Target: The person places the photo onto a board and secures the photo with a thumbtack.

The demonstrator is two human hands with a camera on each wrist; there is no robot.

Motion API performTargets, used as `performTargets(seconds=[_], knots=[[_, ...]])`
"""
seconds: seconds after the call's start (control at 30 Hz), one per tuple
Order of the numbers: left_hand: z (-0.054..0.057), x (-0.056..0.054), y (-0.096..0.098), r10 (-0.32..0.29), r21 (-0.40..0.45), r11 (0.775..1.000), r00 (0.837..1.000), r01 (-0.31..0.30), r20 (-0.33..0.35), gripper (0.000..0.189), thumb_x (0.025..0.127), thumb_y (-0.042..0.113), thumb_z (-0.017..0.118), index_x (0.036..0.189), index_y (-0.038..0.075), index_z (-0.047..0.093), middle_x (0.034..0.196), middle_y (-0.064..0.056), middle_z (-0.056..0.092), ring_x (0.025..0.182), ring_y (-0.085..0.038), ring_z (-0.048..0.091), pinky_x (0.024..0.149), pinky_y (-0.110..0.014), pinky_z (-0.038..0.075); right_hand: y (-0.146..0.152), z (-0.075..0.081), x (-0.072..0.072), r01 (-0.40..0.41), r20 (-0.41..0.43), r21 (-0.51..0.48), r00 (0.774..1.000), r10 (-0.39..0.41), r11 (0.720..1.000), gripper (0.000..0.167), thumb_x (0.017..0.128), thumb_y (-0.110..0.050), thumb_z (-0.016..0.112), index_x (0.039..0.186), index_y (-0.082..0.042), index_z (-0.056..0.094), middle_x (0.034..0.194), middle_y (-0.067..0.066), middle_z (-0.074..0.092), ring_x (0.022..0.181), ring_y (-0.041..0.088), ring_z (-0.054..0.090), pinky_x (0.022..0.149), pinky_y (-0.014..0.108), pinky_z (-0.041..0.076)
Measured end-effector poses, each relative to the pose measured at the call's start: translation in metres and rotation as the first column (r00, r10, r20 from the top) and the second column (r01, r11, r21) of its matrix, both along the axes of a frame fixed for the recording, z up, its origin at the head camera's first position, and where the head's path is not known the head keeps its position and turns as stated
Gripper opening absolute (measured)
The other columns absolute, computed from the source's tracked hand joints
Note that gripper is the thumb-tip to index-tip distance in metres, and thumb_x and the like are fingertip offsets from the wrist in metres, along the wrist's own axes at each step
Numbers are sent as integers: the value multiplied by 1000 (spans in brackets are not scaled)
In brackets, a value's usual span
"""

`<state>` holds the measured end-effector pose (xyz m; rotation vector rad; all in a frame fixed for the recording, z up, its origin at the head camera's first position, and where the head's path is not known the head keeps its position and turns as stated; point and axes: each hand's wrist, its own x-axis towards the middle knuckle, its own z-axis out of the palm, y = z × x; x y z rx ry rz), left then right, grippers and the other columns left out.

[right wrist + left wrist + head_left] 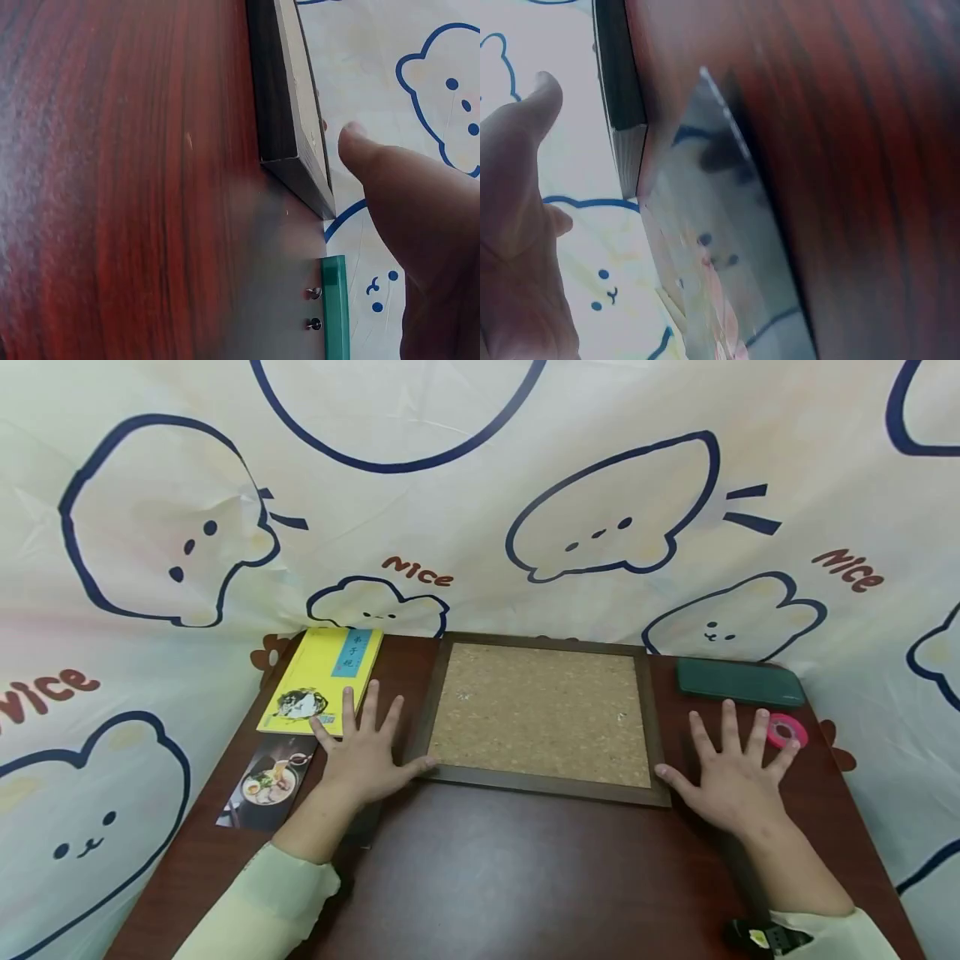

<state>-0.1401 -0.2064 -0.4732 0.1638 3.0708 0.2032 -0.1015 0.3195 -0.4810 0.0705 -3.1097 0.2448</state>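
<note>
A cork board [543,714] in a dark wooden frame [540,783] lies flat on the table between the two hands. My left hand [363,764] is spread out at its left side, thumb near the frame's lower left corner; whether it touches cannot be told. My right hand [735,785] is likewise spread at the right side, thumb close to the frame's lower right corner. Neither hand holds anything. The right wrist view shows that thumb [390,187] apart from the frame's corner [300,165]. In the left wrist view the left hand [517,202] is beside the frame [622,82].
Left of the board lie a yellow book [322,681] and a dark glossy card [273,781] with a food picture. At the back right are a dark green case [738,682] and a pink ring-shaped roll [787,730]. A patterned cloth [480,527] hangs behind the brown table [540,877].
</note>
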Motion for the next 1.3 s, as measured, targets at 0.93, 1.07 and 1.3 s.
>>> performTargets(seconds=[0.93, 1.07, 1.3], knots=[[7, 9, -49, 97, 173, 975, 967, -140, 237, 102, 80, 29, 90, 163, 12, 32, 164, -30, 14, 135, -61, 32, 91, -76, 46, 33, -15, 5, -8, -14, -135, 1000, 6, 991, 65, 95, -17, 69, 149, 8, 43, 136, 43, 38, 117, 62, 37, 92, 75, 38], [7, 9, -50, 98, 202, 968, 967, -147, 234, 99, 80, 24, 90, 161, 10, 35, 161, -32, 20, 133, -62, 37, 94, -74, 45, 36, -16, 4, 3, -16, -169, 1000, -5, 986, 61, 96, -13, 68, 147, 10, 44, 132, 42, 41, 117, 61, 39, 92, 74, 39], [6, 11, -54, 99, 240, 959, 970, -153, 223, 82, 82, 10, 85, 155, 9, 47, 141, -32, 44, 115, -50, 54, 89, -64, 52, 43, -18, 0, 17, -26, -183, 999, -22, 983, 50, 97, -11, 64, 138, 13, 51, 124, 41, 48, 111, 59, 47, 90, 72, 41]])
